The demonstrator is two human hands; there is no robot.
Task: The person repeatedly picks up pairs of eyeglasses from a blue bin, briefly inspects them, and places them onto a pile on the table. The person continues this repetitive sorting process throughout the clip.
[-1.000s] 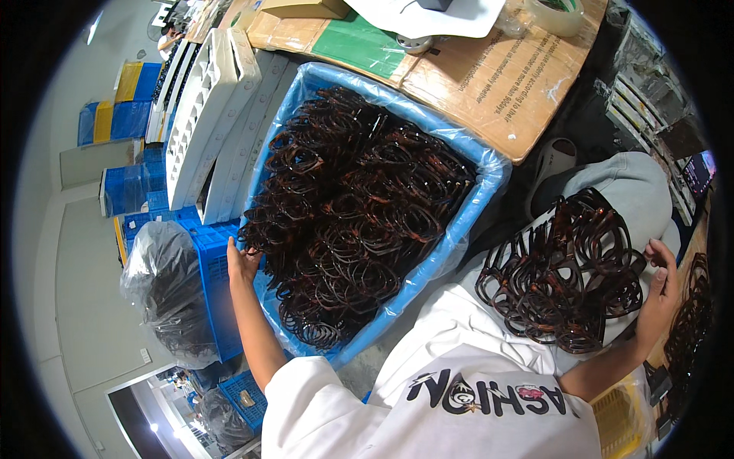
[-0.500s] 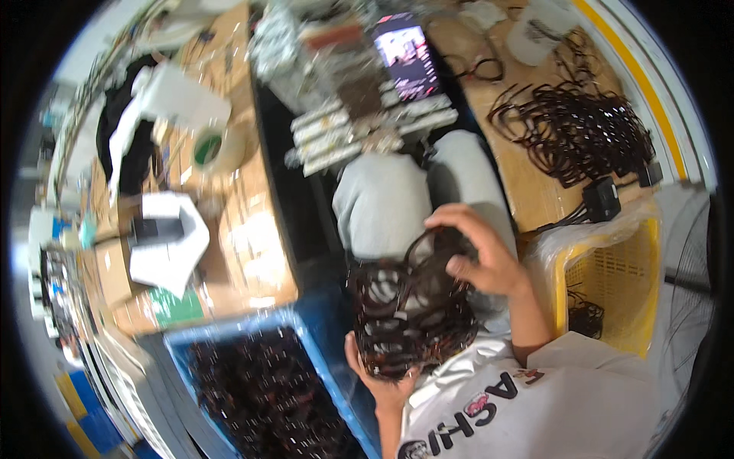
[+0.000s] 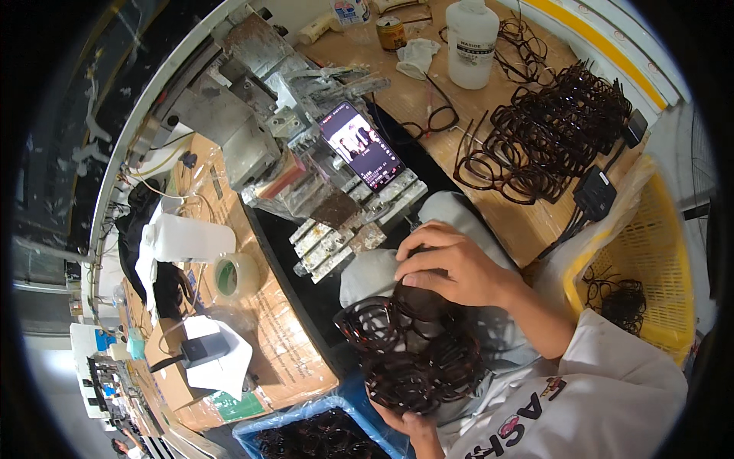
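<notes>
A stack of dark brown eyeglass frames [image 3: 424,371] rests over my lap, its rims loosely overlapping. At its near end my left hand [image 3: 411,425] grips it from below, with the thumb showing and most fingers hidden under the frames. My right hand [image 3: 459,268] bends over the far end of the stack, fingers curled and closed on the frames there. A dark brown rounded patch shows beneath those fingers; I cannot make out what it is. My grey trousers [image 3: 367,275] lie under and beyond the stack.
Ahead stands a grimy metal machine [image 3: 252,138] with a lit phone [image 3: 361,147] leaning on it. More eyeglass frames [image 3: 550,138] pile up on the right table beside a white bottle [image 3: 471,50]. A yellow basket [image 3: 665,268], a blue crate [image 3: 260,428] and a tape roll [image 3: 235,277] flank me.
My head view has shifted, so the bench and machine show more fully. The right hand, spread at the stack's far end before, now has its fingers curled in; the left still holds the near end.
</notes>
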